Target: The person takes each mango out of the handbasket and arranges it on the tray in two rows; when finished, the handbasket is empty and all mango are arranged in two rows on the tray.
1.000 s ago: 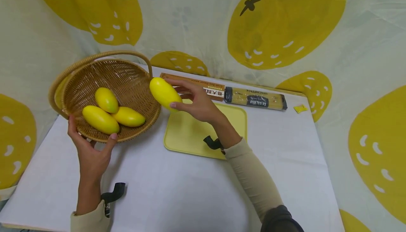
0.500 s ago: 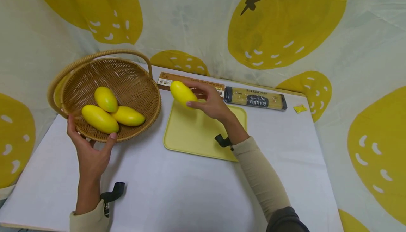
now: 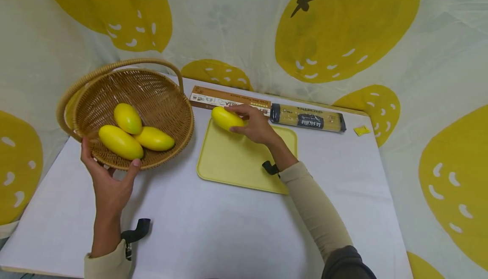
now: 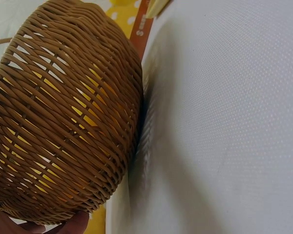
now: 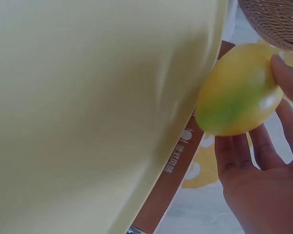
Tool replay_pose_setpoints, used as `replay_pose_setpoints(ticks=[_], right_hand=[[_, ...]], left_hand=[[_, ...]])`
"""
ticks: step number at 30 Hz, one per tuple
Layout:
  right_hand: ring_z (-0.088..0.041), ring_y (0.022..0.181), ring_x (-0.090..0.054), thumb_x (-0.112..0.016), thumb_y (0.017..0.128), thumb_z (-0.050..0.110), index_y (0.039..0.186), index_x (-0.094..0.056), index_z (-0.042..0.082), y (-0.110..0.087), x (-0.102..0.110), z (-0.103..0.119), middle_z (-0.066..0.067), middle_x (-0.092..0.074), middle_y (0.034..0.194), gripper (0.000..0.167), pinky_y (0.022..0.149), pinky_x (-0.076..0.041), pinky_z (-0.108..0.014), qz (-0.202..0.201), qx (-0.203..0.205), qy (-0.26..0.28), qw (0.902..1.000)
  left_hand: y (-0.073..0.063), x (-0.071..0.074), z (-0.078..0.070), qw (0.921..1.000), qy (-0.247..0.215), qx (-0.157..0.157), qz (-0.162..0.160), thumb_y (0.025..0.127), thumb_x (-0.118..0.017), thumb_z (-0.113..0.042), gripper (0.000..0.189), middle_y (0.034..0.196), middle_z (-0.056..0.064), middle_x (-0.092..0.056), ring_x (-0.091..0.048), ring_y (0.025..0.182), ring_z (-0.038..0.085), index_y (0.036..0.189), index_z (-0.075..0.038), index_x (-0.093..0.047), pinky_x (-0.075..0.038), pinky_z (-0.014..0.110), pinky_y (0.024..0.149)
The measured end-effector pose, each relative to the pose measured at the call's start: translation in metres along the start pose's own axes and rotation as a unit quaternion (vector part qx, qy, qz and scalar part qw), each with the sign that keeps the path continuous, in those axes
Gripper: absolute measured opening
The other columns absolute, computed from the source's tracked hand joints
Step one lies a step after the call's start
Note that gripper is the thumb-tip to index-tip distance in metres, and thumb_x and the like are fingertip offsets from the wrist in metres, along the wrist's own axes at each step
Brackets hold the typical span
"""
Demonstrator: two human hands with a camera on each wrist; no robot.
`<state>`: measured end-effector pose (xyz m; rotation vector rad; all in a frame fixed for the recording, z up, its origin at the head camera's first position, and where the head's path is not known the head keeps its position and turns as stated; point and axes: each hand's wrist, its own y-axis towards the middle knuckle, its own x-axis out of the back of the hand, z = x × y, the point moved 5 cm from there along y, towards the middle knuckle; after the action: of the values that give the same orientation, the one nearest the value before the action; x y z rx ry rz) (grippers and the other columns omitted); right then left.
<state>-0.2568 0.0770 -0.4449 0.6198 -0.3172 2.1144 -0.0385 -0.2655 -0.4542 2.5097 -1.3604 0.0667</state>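
Observation:
My left hand grips the near rim of a brown wicker basket, tilting its mouth toward me. Inside it lie three yellow mangoes. In the left wrist view the woven side of the basket fills the left half, and only a few fingertips show at the bottom. My right hand holds another mango between thumb and fingers, over the back left part of a pale yellow tray. The right wrist view shows this mango with a green patch, close by the tray's edge.
Behind the tray lies a long brown and white pasta box. To its right are a pack of spaghetti and a small yellow packet. A fruit-printed cloth hangs behind the white table.
My right hand has carried its mango right, away from the basket, then lowered it toward the tray's back left part. The left hand and basket have stayed nearly still.

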Motion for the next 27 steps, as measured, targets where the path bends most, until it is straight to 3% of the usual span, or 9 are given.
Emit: replay_pose_setpoints(ticks=[9,21,27], right_hand=[[-0.025,0.141,-0.057,-0.086,0.088,0.007,0.146,-0.067,0.017,0.005,-0.006,-0.007,-0.005,-0.063,0.152,0.062,0.115,-0.05,-0.042,-0.007,0.01,-0.082,0.9966],[-0.024,0.142,-0.056,-0.088,0.088,0.017,0.144,-0.068,0.021,0.005,-0.007,-0.012,-0.002,-0.063,0.15,0.06,0.118,-0.047,-0.043,-0.014,-0.014,-0.093,0.9955],[-0.024,0.134,-0.06,-0.087,0.09,0.021,0.143,-0.068,0.019,0.004,-0.007,-0.016,-0.003,-0.066,0.145,0.056,0.115,-0.048,-0.041,-0.019,-0.034,-0.078,0.9962]], left_hand=[[0.0,0.0,0.0,1.0,0.003,0.006,-0.001,0.082,-0.081,-0.004,0.117,0.176,-0.004,-0.012,-0.031,0.157,0.024,0.17,-0.026,-0.007,-0.029,0.046,0.131],[-0.001,-0.001,-0.001,1.0,0.002,0.0,0.001,0.082,-0.081,-0.004,0.116,0.176,-0.003,-0.012,-0.03,0.158,0.025,0.17,-0.025,-0.008,-0.029,0.046,0.131],[0.0,-0.001,-0.001,1.0,-0.002,-0.008,0.002,0.082,-0.081,-0.003,0.116,0.176,-0.002,-0.012,-0.03,0.158,0.025,0.17,-0.024,-0.008,-0.029,0.046,0.131]])
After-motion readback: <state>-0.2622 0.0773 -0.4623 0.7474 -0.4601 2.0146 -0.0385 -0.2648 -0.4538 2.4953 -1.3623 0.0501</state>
